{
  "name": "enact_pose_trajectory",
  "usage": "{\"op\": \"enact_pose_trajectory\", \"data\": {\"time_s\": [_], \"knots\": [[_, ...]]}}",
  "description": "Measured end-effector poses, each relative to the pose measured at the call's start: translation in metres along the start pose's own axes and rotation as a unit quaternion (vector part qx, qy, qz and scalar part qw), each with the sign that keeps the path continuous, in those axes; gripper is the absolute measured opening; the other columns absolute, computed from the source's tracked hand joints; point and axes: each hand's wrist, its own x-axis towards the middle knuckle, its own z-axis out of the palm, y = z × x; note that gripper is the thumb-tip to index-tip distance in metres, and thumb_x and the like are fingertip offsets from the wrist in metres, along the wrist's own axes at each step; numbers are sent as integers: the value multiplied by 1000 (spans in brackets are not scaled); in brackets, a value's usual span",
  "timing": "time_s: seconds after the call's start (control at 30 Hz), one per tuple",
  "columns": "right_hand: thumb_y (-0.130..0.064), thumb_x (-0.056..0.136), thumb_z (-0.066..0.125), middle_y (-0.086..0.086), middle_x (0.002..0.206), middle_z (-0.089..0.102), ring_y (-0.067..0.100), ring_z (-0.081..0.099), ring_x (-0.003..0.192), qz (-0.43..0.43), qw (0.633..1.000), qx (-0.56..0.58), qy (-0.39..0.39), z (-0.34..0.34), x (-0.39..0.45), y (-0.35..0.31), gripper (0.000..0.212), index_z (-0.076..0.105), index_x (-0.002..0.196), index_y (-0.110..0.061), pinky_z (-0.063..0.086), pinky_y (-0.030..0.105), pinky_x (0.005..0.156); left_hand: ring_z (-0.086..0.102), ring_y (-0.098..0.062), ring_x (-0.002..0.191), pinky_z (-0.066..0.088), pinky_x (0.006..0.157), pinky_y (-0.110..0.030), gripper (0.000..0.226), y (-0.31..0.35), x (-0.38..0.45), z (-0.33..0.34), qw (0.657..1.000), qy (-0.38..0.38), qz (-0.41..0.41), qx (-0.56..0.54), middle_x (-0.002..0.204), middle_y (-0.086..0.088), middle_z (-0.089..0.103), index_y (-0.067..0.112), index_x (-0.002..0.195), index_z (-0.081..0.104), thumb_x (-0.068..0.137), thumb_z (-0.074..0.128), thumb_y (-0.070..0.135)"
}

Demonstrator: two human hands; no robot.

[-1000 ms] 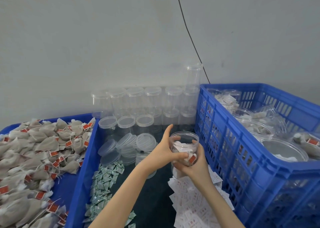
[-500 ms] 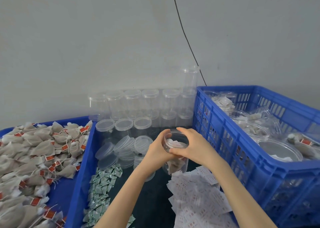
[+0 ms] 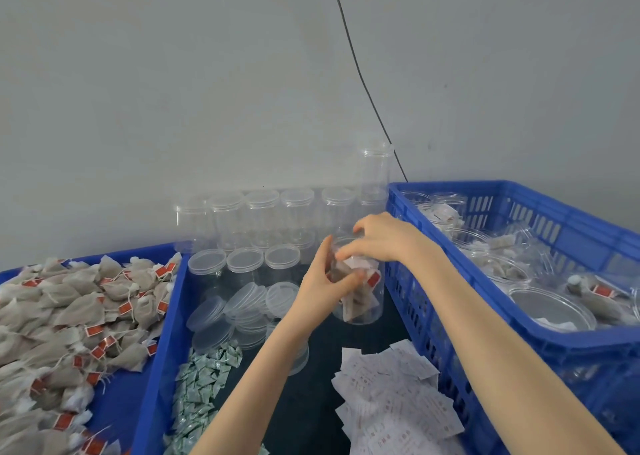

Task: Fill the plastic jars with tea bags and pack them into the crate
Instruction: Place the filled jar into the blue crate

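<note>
The left hand (image 3: 323, 286) is wrapping its fingers round the side of a clear, thin-walled plastic jar (image 3: 360, 292) holding brown paper tea bags with red tags, and is holding it up above the dark bench (image 3: 311, 385), just beside the near wall of the blue slotted plastic crate (image 3: 450, 299). The right hand (image 3: 384, 238) is curling over the jar's mouth, fingertips around the rim; whether a lid is under it cannot be told.

The jar is probably very light even when filled, and its smooth wall is likely slippery and a little springy, so a grip round the middle of the barrel with gentle pressure looks safest; squeezing hard could buckle it. The top rim is thicker and likely the stiffest place to take hold of.

The loose tea bags (image 3: 69, 309) are lying heaped in a blue tray on the left, soft, crinkled and stringed, apt to snag. Empty clear jars (image 3: 263, 219) are standing in rows against the grey wall, with flat translucent round lids (image 3: 242, 302) overlapping in front. Small green sachets (image 3: 204, 378) and white printed paper slips (image 3: 391, 395) are lying scattered nearer the person.
</note>
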Motion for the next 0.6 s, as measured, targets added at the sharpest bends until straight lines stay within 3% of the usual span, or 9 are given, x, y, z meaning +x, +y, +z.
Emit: {"op": "enact_pose_trajectory", "data": {"time_s": [0.1,0.17,0.23,0.3,0.43,0.5,0.6], "knots": [[-61,74,70,7,131,62,26,59,119,17,998,44,33,-25,4,4,72,63,127,-12,47,38,89,47,2,122,40,98,-21,62,7,7,3,998,51,28,-6,128,24,51,36,134,42,80,72,36],[-60,75,69,7,128,64,25,60,116,27,996,50,75,-45,7,11,68,65,123,-11,44,36,83,48,-2,121,41,96,-22,48,8,12,3,997,67,31,5,127,22,50,35,130,46,88,66,25],[-58,76,69,9,123,66,27,61,111,34,991,59,114,-67,11,22,65,67,119,-9,46,38,88,53,-1,113,44,93,-20,31,7,15,3,997,53,35,35,116,26,55,42,110,53,91,62,20],[-59,76,68,10,113,68,28,61,102,43,985,69,153,-90,17,37,60,69,109,-10,47,39,89,58,3,104,46,91,-19,31,5,16,4,997,29,35,61,106,24,62,43,100,57,91,60,14],[-61,80,62,8,101,65,26,56,84,78,966,69,237,-127,30,75,53,68,99,-13,43,35,76,64,4,91,45,84,-14,29,-3,21,4,997,-1,29,71,88,18,71,36,92,64,91,58,8],[-60,81,61,11,106,65,30,59,91,100,957,69,263,-139,35,99,55,67,104,-11,45,38,81,65,3,88,47,85,-16,28,-7,25,3,997,-3,19,72,85,19,72,35,91,65,91,57,8],[-59,82,60,17,113,66,35,59,97,129,951,48,278,-147,40,131,55,67,104,-10,41,36,75,65,3,82,49,86,-22,29,-12,31,1,998,2,5,68,81,18,72,34,90,65,90,56,6]]}}
